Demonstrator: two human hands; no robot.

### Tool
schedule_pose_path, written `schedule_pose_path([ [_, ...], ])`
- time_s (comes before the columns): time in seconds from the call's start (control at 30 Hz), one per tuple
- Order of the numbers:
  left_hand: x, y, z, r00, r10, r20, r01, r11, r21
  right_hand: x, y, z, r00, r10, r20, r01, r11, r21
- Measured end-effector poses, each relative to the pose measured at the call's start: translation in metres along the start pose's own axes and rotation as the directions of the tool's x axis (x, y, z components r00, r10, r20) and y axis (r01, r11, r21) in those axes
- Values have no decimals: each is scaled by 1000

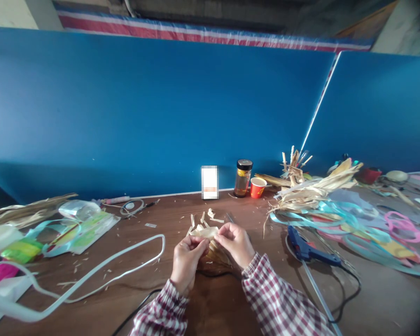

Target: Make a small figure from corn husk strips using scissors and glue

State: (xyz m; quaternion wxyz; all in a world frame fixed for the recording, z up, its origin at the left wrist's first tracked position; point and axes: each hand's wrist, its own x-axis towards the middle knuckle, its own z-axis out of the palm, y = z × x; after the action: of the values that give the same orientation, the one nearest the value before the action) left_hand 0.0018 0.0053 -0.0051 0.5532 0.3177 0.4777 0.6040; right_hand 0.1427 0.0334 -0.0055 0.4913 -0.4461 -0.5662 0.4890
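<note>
Between my two hands is a pale piece of dried corn husk, pinched at both ends. My left hand grips its left end between thumb and fingers. On the other side, my right hand pinches the right end with thumb and forefinger. Below the hands a bundle of tan husk shows, partly hidden by the fingers. Small cut husk strips and a curled husk piece lie on the table just beyond.
A blue hot glue gun lies at right, near pink scissors, turquoise ribbon and a husk pile. A lidded jar and red paper cup stand by the blue partition. A white bent tube crosses the left.
</note>
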Motion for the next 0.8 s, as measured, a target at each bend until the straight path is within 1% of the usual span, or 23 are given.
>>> schedule_pose_path([
  [0.07,-1,0,0,1000,14,4,-14,1000,-24,-1,-2,0,1000,-1,-24,1,1000,-1],
  [0.13,-1,1,0,1000,11,18,-11,999,-35,-1,-3,0,999,12,-30,-10,999,38],
  [0.23,-2,2,0,999,-14,36,16,998,-53,-1,-3,-1,999,43,-4,-42,992,119],
  [0.3,-3,3,0,997,-41,67,46,996,-75,-1,-3,-2,999,38,-10,-36,992,123],
  [0.37,-3,4,0,991,-65,114,75,993,-90,-1,-4,-3,999,-4,-36,7,997,82],
  [0.43,-4,4,-1,984,-77,163,92,992,-89,-2,-6,-4,996,-67,-59,67,998,-9],
  [0.5,-4,4,-1,980,-71,186,83,995,-57,-4,-9,-4,990,-127,-64,119,985,-122],
  [0.57,-3,3,-2,981,-60,186,60,998,3,-6,-12,-2,986,-163,-39,152,968,-198],
  [0.67,-2,1,-3,987,-41,158,32,998,62,-10,-15,1,984,-173,30,176,962,-209],
  [0.8,-2,3,-3,989,-52,142,51,999,10,-11,-16,2,986,-149,71,159,975,-154],
])
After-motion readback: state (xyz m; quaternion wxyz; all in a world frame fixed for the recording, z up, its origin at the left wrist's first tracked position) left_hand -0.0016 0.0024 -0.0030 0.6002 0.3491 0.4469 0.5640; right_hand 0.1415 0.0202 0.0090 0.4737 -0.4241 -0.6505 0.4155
